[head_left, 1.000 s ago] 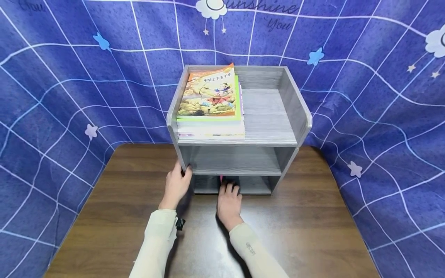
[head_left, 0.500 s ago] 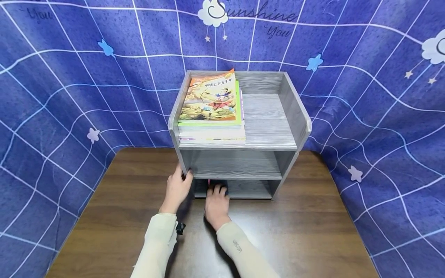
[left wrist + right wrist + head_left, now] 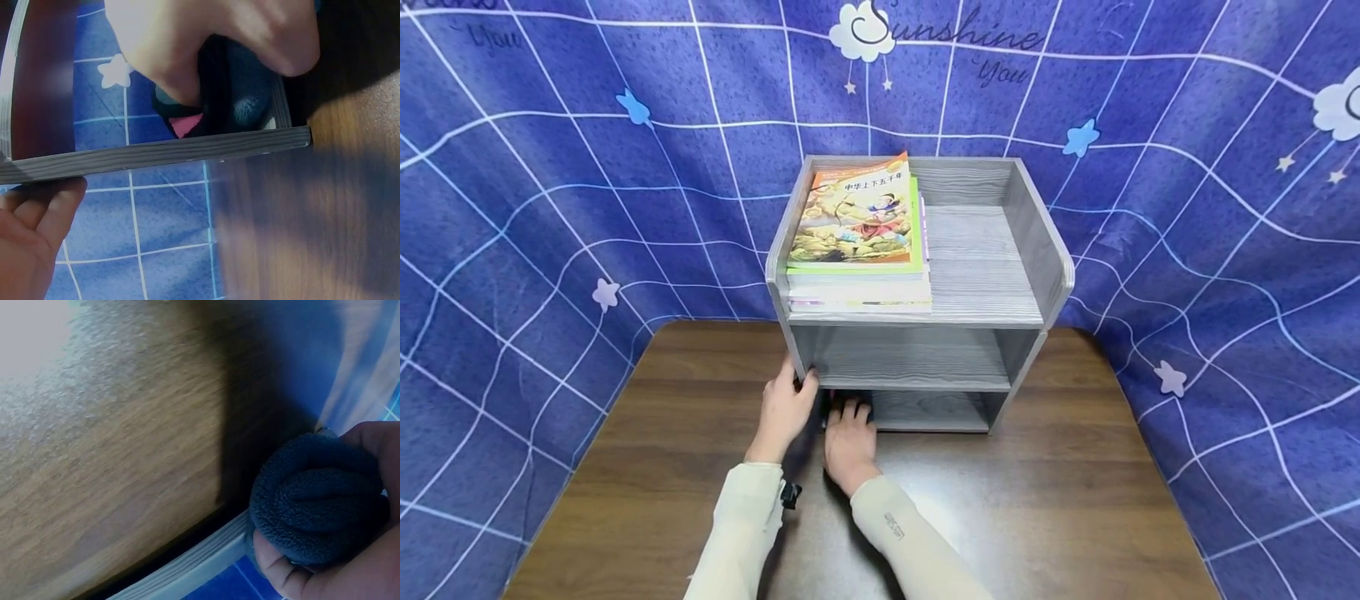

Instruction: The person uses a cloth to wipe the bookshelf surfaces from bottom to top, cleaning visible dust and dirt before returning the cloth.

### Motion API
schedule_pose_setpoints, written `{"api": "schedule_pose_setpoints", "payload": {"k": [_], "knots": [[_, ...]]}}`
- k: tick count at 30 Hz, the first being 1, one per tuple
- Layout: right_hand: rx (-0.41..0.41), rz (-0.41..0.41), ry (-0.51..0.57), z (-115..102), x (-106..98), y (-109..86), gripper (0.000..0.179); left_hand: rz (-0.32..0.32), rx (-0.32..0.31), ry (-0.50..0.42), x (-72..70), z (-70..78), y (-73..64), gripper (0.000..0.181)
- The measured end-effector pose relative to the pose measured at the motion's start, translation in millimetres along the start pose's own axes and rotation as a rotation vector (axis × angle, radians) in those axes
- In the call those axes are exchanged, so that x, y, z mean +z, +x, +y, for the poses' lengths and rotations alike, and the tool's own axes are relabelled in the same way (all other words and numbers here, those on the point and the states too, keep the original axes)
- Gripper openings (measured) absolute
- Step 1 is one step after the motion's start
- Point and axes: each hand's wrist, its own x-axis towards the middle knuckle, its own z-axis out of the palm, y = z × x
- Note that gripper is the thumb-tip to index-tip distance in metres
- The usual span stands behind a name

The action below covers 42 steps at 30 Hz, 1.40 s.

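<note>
A grey wood-grain shelf unit (image 3: pixel 910 357) stands on the table. My left hand (image 3: pixel 781 417) rests against the lower part of its left side panel, thumb at the front edge and fingers along the outside. The left wrist view shows those fingers (image 3: pixel 53 215) touching the panel's outer side. My right hand (image 3: pixel 850 450) grips a rolled-up dark fleecy cloth (image 3: pixel 319 500) at the left end of the bottom compartment, close to the side panel. A pink patch (image 3: pixel 185 125) shows on the roll in the left wrist view. Much of the roll is hidden by the right hand.
A stack of books (image 3: pixel 857 287) sits at the left on the top shelf, with a picture-covered book (image 3: pixel 853 218) uppermost. A middle shelf board (image 3: pixel 917 383) lies just above the right hand. Blue patterned cloth (image 3: pixel 700 150) hangs behind the brown table (image 3: pixel 1060 500).
My right hand has moved left along the bottom compartment with the rolled cloth, towards the left side panel. The left hand keeps its place at the panel. The head view has tilted slightly.
</note>
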Motion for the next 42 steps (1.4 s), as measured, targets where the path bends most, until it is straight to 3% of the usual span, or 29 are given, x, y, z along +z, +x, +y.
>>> {"api": "schedule_pose_setpoints", "payload": {"k": [8, 14, 19, 28, 32, 35, 39, 42], "knots": [[0.007, 0.113, -0.072, 13, 3, -5.7, 0.030, -0.006, 0.019, -0.006, 3.2, -1.4, 1.6, 0.036], [0.029, 0.137, -0.143, 29, 8, -12.9, 0.033, 0.004, 0.014, -0.012, 0.6, -1.5, 1.3, 0.030], [0.056, 0.129, -0.127, 54, 9, -18.4, 0.030, 0.005, 0.017, -0.018, -1.0, -1.9, 0.5, 0.025], [0.110, 0.027, -0.122, 123, 10, -33.0, 0.026, -0.008, 0.018, -0.014, -0.2, -1.8, 1.6, 0.026], [0.164, 0.091, -0.118, 154, 12, -41.1, 0.024, 0.001, 0.016, -0.011, -0.3, -1.8, 2.0, 0.025], [0.185, 0.189, -0.090, 168, 14, -47.1, 0.031, -0.002, 0.015, -0.009, 0.3, -2.2, 2.1, 0.025], [0.191, 0.260, -0.016, 172, 17, -50.2, 0.040, -0.007, 0.006, 0.001, -0.4, -2.3, 2.1, 0.025], [0.225, 0.239, 0.027, 169, 18, -49.1, 0.039, 0.001, 0.004, 0.008, 1.3, -1.7, 2.1, 0.025]]}}
